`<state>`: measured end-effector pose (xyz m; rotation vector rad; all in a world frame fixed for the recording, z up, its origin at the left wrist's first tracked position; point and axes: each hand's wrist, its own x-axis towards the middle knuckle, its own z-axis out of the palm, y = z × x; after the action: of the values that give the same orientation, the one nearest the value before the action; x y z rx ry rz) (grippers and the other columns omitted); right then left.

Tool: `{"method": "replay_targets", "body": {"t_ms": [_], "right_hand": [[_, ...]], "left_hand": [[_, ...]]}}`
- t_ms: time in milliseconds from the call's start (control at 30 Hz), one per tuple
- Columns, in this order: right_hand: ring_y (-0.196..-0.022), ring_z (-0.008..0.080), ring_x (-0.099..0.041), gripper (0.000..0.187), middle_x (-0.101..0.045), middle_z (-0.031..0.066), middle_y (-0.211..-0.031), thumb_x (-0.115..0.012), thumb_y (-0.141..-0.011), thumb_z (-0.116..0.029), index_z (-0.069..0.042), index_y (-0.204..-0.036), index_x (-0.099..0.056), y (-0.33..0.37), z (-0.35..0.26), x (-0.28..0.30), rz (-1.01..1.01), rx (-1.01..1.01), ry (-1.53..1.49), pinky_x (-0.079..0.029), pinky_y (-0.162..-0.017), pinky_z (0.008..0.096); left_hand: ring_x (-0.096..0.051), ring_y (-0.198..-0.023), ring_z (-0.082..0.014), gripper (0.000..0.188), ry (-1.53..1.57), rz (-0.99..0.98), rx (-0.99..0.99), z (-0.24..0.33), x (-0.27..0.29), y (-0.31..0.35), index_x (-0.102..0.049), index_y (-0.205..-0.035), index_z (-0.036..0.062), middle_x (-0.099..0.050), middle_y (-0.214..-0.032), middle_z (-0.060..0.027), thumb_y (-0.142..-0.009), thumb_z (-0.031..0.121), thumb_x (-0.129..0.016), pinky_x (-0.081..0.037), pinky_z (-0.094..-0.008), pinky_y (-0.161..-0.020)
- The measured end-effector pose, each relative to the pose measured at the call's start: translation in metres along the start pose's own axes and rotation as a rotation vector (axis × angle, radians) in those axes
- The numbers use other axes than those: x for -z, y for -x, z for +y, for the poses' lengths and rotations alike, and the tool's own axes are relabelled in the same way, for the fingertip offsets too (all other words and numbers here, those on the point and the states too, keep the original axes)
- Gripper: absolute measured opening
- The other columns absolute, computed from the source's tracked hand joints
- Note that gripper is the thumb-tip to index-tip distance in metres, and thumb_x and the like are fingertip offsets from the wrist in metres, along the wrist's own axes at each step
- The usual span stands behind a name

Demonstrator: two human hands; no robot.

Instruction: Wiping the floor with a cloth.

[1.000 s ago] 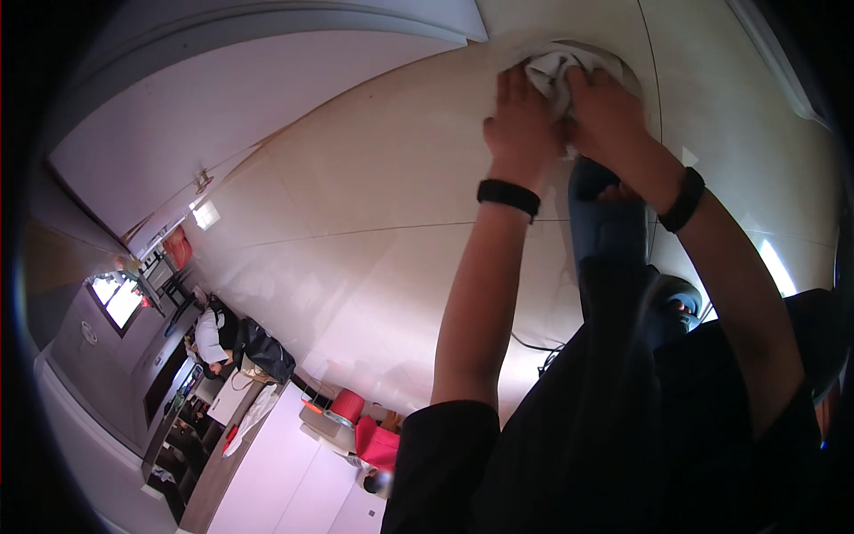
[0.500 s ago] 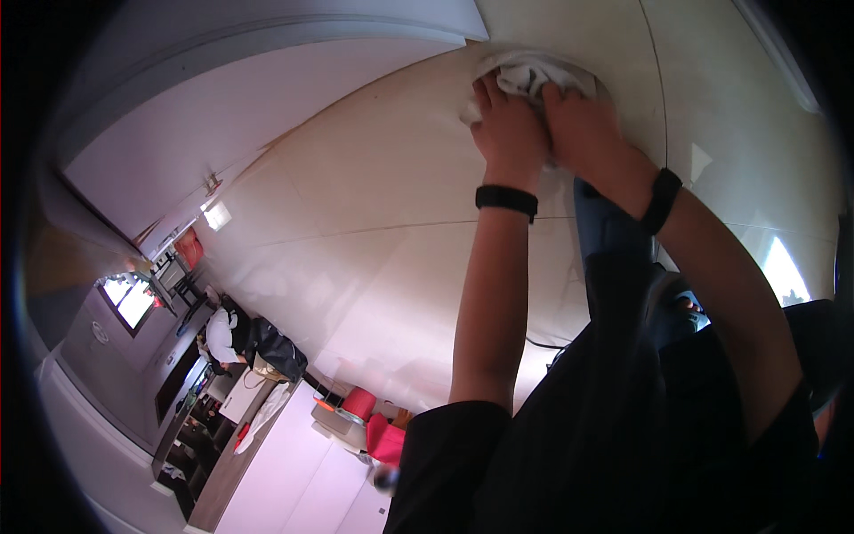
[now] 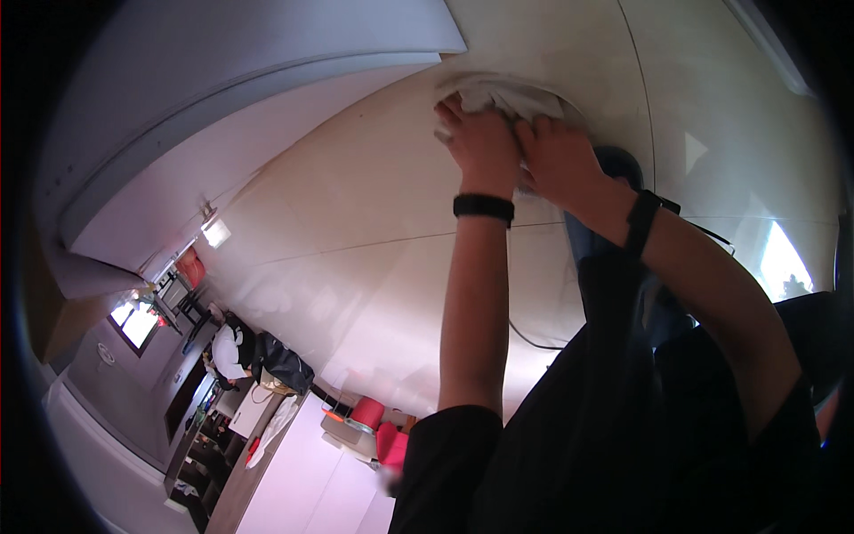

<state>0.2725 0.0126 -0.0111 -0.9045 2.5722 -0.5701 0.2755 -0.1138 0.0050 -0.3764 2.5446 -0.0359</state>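
A crumpled white cloth (image 3: 514,96) lies on the glossy, pale tiled floor (image 3: 374,178), at the upper middle of the view. Both my hands press down on it, side by side. My left hand (image 3: 485,145) has its fingers bent over the cloth's left part, with the fingertips slightly blurred. My right hand (image 3: 562,160) bears on the right part, its fingers curled into the folds. Their inner edges nearly touch. Each wrist wears a black band. Part of the cloth is hidden beneath the hands.
A white panel (image 3: 267,53) with a raised edge borders the floor at upper left. My bent leg (image 3: 580,227) is beside my right forearm. A thin dark cable (image 3: 534,345) lies nearby. Farther left are a person in white (image 3: 233,350), a black bag (image 3: 283,363) and red items (image 3: 366,412).
My hands and the cloth have shifted slightly left and nearer in the picture, while the whole view has shifted similarly. More of the dark shape beside my right hand shows now.
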Motion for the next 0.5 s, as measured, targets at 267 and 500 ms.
{"method": "replay_targets", "body": {"t_ms": [267, 500], "right_hand": [[-0.082, 0.0306, -0.069, 0.047, -0.065, 0.0157, -0.091, -0.071, -0.079, -0.029, -0.004, -0.111, -0.049, -0.046, -0.005, 0.017, -0.083, -0.066, -0.082, -0.057, -0.066, 0.0404], [-0.081, 0.0320, -0.070, 0.041, -0.067, 0.0168, -0.090, -0.068, -0.081, -0.026, -0.003, -0.110, -0.049, -0.024, -0.013, 0.015, -0.181, -0.115, -0.045, -0.057, -0.066, 0.0413]], "left_hand": [[-0.028, -0.139, -0.0479, 0.043, 0.043, 0.101, 0.013, -0.023, 0.011, -0.046, -0.067, -0.116, -0.0016, -0.026, -0.153, -0.0274, -0.080, 0.023, -0.067, -0.051, -0.0494, -0.093], [-0.019, -0.144, -0.0446, 0.040, 0.058, 0.077, 0.059, -0.008, -0.009, 0.009, -0.067, -0.117, 0.0013, -0.021, -0.157, -0.0206, -0.085, 0.026, -0.065, -0.050, -0.0477, -0.095]]}}
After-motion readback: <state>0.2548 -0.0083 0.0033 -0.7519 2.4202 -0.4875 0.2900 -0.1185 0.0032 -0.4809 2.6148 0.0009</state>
